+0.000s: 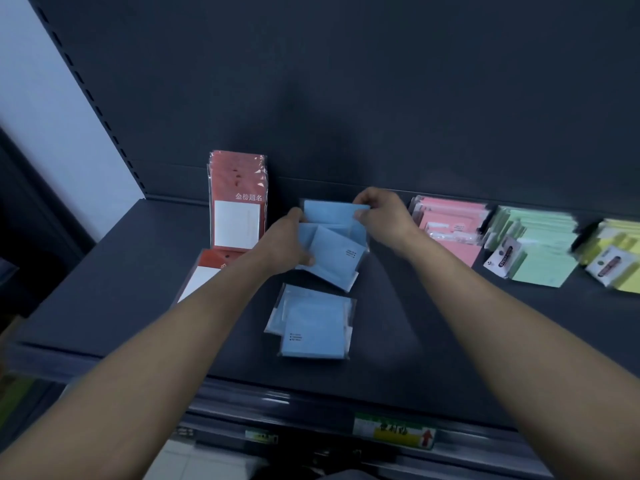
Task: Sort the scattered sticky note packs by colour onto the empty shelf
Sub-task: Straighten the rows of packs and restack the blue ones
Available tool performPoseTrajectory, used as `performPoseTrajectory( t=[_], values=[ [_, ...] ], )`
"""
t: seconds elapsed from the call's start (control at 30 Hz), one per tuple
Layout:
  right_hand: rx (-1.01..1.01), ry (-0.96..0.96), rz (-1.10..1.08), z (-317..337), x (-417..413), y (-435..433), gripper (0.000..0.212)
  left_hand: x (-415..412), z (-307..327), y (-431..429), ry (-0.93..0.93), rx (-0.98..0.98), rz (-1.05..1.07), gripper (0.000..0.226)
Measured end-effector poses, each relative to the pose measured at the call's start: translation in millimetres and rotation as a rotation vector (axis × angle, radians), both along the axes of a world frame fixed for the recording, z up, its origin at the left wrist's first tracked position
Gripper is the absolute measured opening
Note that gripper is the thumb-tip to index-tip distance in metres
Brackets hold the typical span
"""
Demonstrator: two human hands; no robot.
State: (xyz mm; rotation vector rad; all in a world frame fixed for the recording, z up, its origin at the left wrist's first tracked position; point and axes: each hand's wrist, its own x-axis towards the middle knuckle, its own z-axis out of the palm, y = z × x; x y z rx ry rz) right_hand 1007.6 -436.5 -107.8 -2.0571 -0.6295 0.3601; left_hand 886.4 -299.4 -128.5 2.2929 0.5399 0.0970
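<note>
Both hands busy with the held blue packs (332,237) at the middle of the shelf (121,271), near the back panel (346,98); left hand (287,244) curled around the left side of the bundle; right hand (377,213) pinching the top edge of the rearmost pack between thumb and fingers.

To do this step well: keep the bundle upright and pressed from the left; square the edges together; hold the slippery sleeves firmly, front one tilted and fanning out; afterwards probably collect the loose blue packs (313,323) lying flat nearer the front edge.

On the shelf, by colour: red packs (237,199) standing at the back left, one red pack (204,275) lying flat before them; pink packs (450,230), green packs (533,244) and yellow packs (620,258) in separate groups to the right.
</note>
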Motion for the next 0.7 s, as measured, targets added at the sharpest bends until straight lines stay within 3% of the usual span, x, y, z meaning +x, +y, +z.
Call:
performPoseTrajectory(
  t=[0.27, 0.47, 0.6, 0.7],
  values=[
    [0.051, 0.148, -0.058, -10, -13, 6, 0.026, -5, -2, 9, -0.032, -0.037, -0.054, 0.055],
    [0.123, -0.058, -0.463, -3, -20, 6, 0.014, -6, 2, 20, 0.145, -0.009, -0.317, 0.059],
    [0.18, -0.173, -0.541, 4, -23, -1, 0.01, 7, -2, 27, 0.055, 0.037, -0.206, 0.045],
    [0.194, -0.206, -0.547, 7, -24, -3, 0.011, 21, -7, 33, 0.04, 0.12, -0.174, 0.049]
  ],
)
